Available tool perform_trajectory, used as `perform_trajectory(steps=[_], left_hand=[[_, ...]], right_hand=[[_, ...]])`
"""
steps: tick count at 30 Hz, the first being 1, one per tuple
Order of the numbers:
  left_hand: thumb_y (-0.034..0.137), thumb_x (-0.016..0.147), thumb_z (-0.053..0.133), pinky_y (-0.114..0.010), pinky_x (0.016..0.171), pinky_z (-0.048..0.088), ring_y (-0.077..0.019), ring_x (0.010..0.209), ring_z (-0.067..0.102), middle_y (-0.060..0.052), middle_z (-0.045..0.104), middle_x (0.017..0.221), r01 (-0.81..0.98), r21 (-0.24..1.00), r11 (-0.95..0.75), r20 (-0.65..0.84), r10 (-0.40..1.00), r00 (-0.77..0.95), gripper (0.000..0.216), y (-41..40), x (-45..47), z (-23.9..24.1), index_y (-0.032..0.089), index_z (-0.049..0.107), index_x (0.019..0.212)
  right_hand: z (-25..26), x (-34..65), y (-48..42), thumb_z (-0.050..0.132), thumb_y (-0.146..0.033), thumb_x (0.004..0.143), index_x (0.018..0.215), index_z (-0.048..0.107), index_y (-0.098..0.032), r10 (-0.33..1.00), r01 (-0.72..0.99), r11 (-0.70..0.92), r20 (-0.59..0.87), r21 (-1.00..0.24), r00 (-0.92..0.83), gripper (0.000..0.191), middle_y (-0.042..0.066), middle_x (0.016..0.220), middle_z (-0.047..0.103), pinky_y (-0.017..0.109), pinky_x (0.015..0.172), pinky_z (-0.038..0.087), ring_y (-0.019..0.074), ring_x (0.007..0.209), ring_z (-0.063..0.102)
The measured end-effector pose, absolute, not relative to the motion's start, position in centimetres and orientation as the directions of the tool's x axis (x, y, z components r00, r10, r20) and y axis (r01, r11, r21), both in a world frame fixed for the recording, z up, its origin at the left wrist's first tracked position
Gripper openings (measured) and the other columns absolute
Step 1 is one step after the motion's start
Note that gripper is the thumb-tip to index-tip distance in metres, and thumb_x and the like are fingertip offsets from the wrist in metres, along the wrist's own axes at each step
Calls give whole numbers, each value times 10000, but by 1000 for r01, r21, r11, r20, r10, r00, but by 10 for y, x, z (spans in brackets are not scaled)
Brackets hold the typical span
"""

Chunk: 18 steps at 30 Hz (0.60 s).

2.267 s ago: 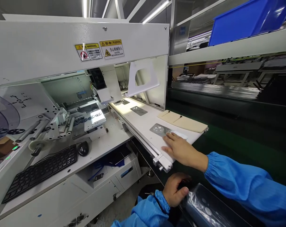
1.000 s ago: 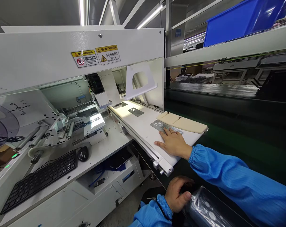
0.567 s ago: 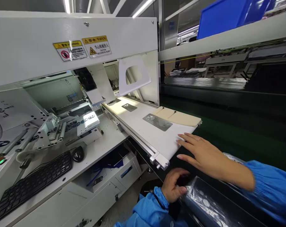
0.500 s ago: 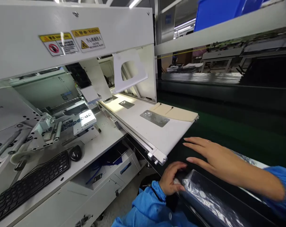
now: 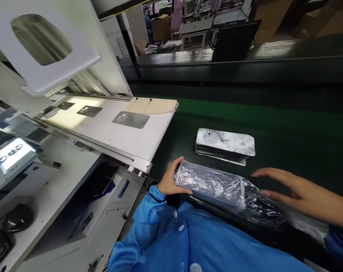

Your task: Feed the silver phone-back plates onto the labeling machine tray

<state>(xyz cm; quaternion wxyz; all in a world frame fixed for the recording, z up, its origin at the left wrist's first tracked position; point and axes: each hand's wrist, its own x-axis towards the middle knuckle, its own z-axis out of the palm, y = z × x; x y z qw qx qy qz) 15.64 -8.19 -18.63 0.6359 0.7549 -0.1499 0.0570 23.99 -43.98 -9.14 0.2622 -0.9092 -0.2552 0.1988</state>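
Observation:
A long package wrapped in clear plastic (image 5: 211, 181) lies along the near edge of the dark belt, just in front of my body. My left hand (image 5: 171, 181) grips its left end, fingers on the far side and thumb on the near side. Near the loose plastic at its right end is my right hand (image 5: 298, 194), open with thumb and fingers apart and nothing visible in it. Beyond the package sits a stack of flat phone back panels (image 5: 230, 143), the top one silvery with a round camera area. Neither hand touches this stack.
On the left, a white conveyor (image 5: 126, 139) carries several grey panels (image 5: 131, 120) and a cream guide plate (image 5: 154, 105). A machine with a white cover (image 5: 72, 64) stands over it. The dark green belt (image 5: 287, 124) runs across behind the stack.
The view has turned right, bringing the panel stack fully into sight. My right hand has moved from near the white conveyor's end to the package's right end. My left hand stays at its left end.

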Motion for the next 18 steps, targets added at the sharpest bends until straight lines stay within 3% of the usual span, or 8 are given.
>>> perform_trajectory(steps=[2, 5, 8, 13, 18], left_hand=[[523, 473, 846, -470, 1074, 354, -319, 1215, 493, -155, 492, 1291, -285, 950, -125, 270, -128, 954, 1139, -84, 156, -186, 193, 280, 1405], [542, 458, 843, -481, 1061, 362, -321, 1206, 497, -156, 486, 1278, -284, 954, -95, 272, -121, 955, 1160, -84, 157, -187, 196, 265, 1402], [537, 455, 847, -486, 1056, 358, -316, 1200, 503, -154, 491, 1275, -304, 949, -79, 294, -118, 949, 1151, -84, 158, -189, 204, 266, 1392], [544, 434, 850, -484, 1065, 342, -311, 1211, 498, -161, 506, 1284, -298, 952, -71, 290, -98, 952, 1134, -85, 157, -191, 209, 301, 1367], [520, 424, 865, -493, 1075, 320, -317, 1219, 491, -159, 509, 1296, -304, 951, -46, 299, -88, 950, 1097, -86, 156, -190, 214, 347, 1342]], right_hand=[[-90, 233, -442, 619, -459, 712, 1398, 432, -307, 652, 406, -681, -251, -609, 715, 727, 76, 1415, 425, 379, 954, 469, 287, 1246, 452], [-88, 229, -442, 566, -350, 705, 1478, 289, -295, 722, 430, -639, -304, -638, 621, 823, 36, 1501, 271, 381, 1064, 350, 255, 1336, 319], [-97, 231, -444, 513, -292, 693, 1469, 319, -285, 732, 416, -629, -321, -657, 601, 800, 12, 1499, 275, 362, 1097, 288, 224, 1344, 305], [-117, 240, -450, 575, -289, 661, 1440, 377, -306, 695, 378, -653, -321, -656, 644, 804, 38, 1431, 402, 363, 1056, 359, 247, 1277, 417], [-117, 236, -438, 664, -506, 770, 1190, 643, -377, 746, 484, -498, -72, -719, 662, 440, 21, 1388, 463, 366, 1051, 367, 255, 1274, 420]])
